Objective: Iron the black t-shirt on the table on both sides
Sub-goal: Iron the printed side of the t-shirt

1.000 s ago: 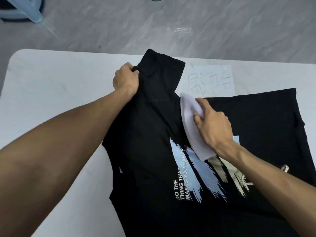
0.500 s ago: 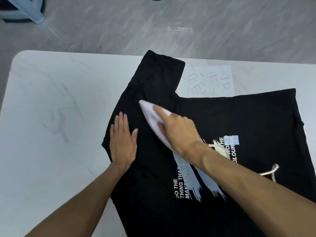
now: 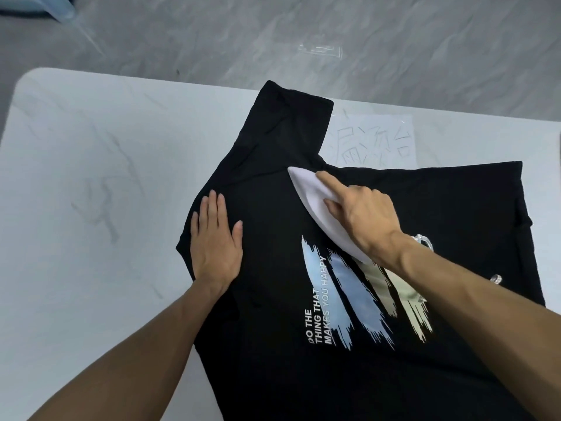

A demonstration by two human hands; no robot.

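The black t-shirt (image 3: 425, 208) lies print side up on the white table (image 3: 91, 183), one sleeve pointing to the far edge. Blue and cream brush strokes and white lettering show on its chest. My right hand (image 3: 361, 214) grips a white iron (image 3: 309, 192), forefinger stretched along its top; the iron's pointed tip rests near the base of the sleeve. My left hand (image 3: 215, 238) lies flat, fingers together, on the shirt's left edge beside the iron. A clear twisted cord (image 3: 423, 240) shows behind my right wrist.
A sheet of paper with handwritten characters (image 3: 373, 141) lies on the table beyond the shirt. The table's far edge runs just past the sleeve, with grey floor (image 3: 334, 41) beyond. A blue chair leg (image 3: 60, 10) stands at the top left.
My left hand let go of the sleeve and came down flat on the shirt's left edge. The iron swept left across the chest, then slid back right toward the sleeve base.
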